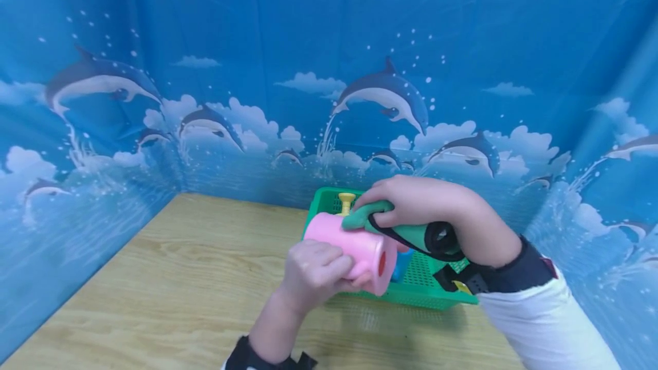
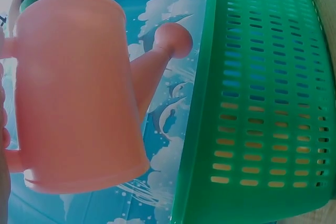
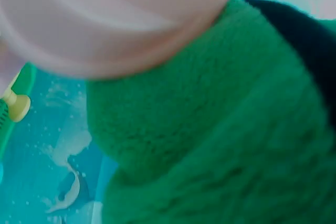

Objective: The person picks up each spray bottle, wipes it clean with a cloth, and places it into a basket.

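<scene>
A pink watering can (image 1: 341,238) is tipped on its side, its round end turned toward the right front. My left hand (image 1: 316,267) grips it by the handle, over the basket's near left part. In the left wrist view, the can's spout (image 2: 152,72) ends in a round head. My right hand (image 1: 421,198) holds a green fuzzy cloth (image 1: 372,216) with black edging, bunched under the fingers. The cloth (image 3: 173,124) touches the can's surface in the right wrist view. Part of the cloth hangs toward the right wrist.
Below the hands stands a green slotted basket (image 1: 426,296) on the wooden table (image 1: 205,267). A yellow flared piece (image 1: 346,201) and a blue item (image 1: 402,264) show in it, partly hidden. A blue dolphin-print curtain (image 1: 257,44) surrounds the table.
</scene>
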`<action>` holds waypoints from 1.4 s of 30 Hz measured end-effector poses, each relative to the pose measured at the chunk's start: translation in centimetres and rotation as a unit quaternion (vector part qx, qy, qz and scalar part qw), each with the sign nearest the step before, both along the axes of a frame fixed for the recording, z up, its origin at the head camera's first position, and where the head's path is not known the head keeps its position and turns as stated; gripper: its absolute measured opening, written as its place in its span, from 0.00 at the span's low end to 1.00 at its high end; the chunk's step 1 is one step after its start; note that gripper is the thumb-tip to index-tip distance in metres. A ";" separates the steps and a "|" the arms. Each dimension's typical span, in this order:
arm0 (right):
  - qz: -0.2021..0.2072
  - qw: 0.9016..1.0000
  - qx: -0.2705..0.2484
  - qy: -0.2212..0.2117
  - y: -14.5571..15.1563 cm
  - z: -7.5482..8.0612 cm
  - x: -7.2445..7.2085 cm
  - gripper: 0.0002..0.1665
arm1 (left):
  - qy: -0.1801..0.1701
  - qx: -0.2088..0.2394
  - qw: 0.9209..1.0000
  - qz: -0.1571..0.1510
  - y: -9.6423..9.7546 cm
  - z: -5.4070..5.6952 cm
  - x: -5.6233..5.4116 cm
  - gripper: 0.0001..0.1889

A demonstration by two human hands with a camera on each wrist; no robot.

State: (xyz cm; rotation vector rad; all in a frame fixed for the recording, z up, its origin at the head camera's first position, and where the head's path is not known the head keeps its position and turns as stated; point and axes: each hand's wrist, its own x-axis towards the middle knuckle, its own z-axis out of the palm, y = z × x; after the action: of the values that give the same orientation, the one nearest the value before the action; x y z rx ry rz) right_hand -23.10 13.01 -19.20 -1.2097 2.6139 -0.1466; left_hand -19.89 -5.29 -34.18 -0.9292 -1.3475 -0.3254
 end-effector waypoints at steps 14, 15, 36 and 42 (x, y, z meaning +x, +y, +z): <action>0.004 0.997 -0.064 -0.039 2.4 -0.9 -0.6 0.20 | 0.034 0.002 0.999 -0.016 0.2 0.7 0.4 0.24; 0.003 0.997 -0.064 -0.043 2.2 -1.0 -0.8 0.20 | 0.035 0.002 0.999 -0.016 0.3 0.7 0.4 0.24; 0.007 0.990 -0.070 -0.124 -2.1 -2.8 -3.6 0.22 | 0.012 -0.010 0.999 -0.035 0.9 1.1 1.4 0.24; 0.007 0.991 -0.060 -0.119 -1.5 -2.7 -3.8 0.22 | 0.029 -0.007 0.999 -0.040 0.5 1.1 0.9 0.24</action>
State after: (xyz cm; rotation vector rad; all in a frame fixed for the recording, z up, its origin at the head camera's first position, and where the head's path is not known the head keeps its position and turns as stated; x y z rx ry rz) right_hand -26.86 11.51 -21.90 -1.1681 2.4175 -0.4239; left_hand -18.95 -4.78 -33.04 -0.9984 -1.2642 -0.3477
